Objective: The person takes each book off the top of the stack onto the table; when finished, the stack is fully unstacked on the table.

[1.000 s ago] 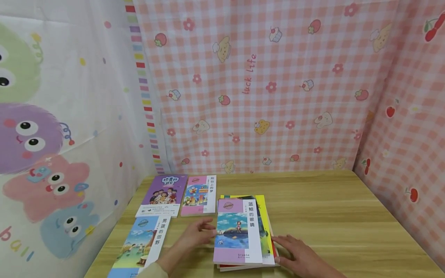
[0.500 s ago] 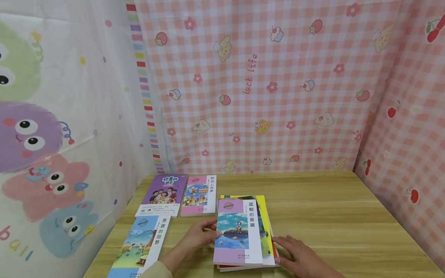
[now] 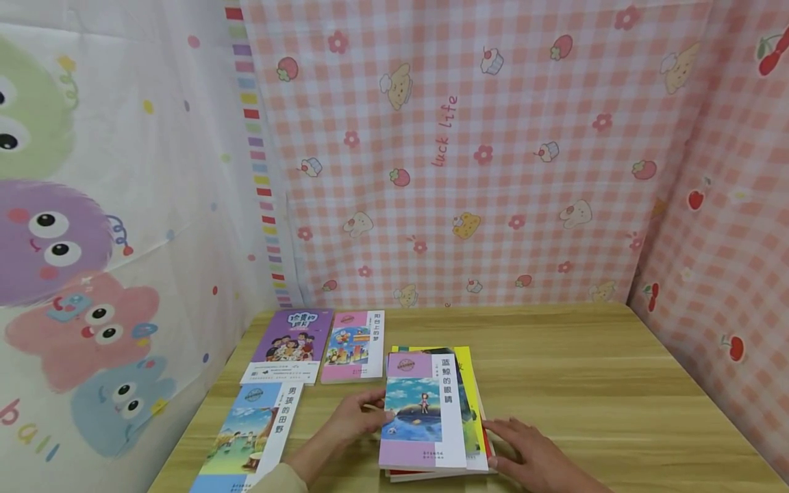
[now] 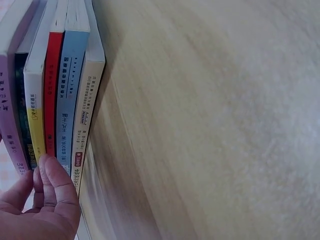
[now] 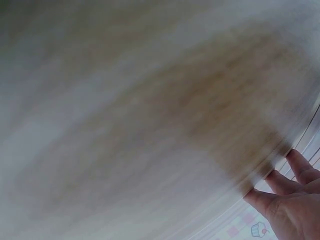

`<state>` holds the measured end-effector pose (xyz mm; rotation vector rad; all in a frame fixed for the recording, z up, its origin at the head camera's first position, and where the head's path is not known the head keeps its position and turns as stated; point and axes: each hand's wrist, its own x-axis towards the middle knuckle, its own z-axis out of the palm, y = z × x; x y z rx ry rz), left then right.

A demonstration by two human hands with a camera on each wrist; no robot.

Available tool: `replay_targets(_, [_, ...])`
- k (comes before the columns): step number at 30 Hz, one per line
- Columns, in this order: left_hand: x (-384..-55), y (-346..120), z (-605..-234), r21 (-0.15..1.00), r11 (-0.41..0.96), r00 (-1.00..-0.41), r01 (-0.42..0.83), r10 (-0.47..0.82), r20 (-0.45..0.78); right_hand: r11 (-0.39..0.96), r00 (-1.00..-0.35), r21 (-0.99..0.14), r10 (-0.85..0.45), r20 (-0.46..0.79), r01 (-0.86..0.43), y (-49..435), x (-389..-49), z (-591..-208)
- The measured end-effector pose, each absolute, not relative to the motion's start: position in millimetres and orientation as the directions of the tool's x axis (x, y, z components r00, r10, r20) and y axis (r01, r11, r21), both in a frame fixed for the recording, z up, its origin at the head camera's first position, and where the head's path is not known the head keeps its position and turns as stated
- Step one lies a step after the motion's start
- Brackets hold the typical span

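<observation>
A stack of several paperbacks lies flat near the front of the table, topped by a pink-bordered book (image 3: pixel 422 431) with a sea picture on its cover. A yellow book (image 3: pixel 474 411) and a red book (image 4: pixel 53 90) show under it. My left hand (image 3: pixel 357 414) touches the stack's left side; the left wrist view shows its bent fingertips against the spines, above the blue book (image 4: pixel 71 100) and the beige book (image 4: pixel 86 120) at the bottom. Along the right side, my right hand (image 3: pixel 530 452) rests with its fingers extended, fingertips right at the edges.
Left of the stack, three books lie apart: a purple book (image 3: pixel 292 342), a pink book (image 3: pixel 353 346) and a blue-bordered book (image 3: pixel 246 438). The wooden table (image 3: pixel 585 370) is bounded by a checked cloth (image 3: pixel 468 185) behind and a white printed curtain (image 3: pixel 185 205) at left.
My left hand has moved slightly right, from beside the stack to its left edge, its thumb now at the top book. The right hand and the books have stayed put.
</observation>
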<state>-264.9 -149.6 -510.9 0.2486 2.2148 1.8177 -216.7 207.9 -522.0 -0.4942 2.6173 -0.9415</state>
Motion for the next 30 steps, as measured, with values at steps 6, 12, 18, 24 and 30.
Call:
replay_targets(6, [-267.3, -149.8, -511.1, 0.974, 0.220, -0.949, -0.048, 0.295, -0.113, 0.725, -0.890, -0.659, -0.416, -0.186, -0.201, 208.6, -216.7, -521.2])
replay_targets(12, [-267.4, -148.4, -507.6, 0.973, 0.214, -0.948, -0.087, 0.283, -0.148, 0.711, -0.887, -0.669, -0.429, -0.168, -0.217, 208.4, -216.3, -520.0])
replay_targets(18, [-265.1, -147.7, -505.0, 0.979, 0.160, -0.946, -0.125, 0.277, -0.166, 0.704, -0.886, -0.675, -0.434, -0.163, -0.221, 208.2, -215.8, -519.5])
replay_targets(24, [-263.5, -153.4, -507.3, 0.990, 0.077, -0.947, -0.115, 0.291, -0.133, 0.704, -0.885, -0.668, -0.442, -0.147, -0.241, 208.6, -215.3, -520.0])
replay_targets(30, [-261.1, -166.3, -507.1, 0.993, 0.031, -0.956, -0.113, 0.269, -0.117, 0.697, -0.881, -0.654, -0.462, -0.098, -0.293, 208.9, -215.5, -522.1])
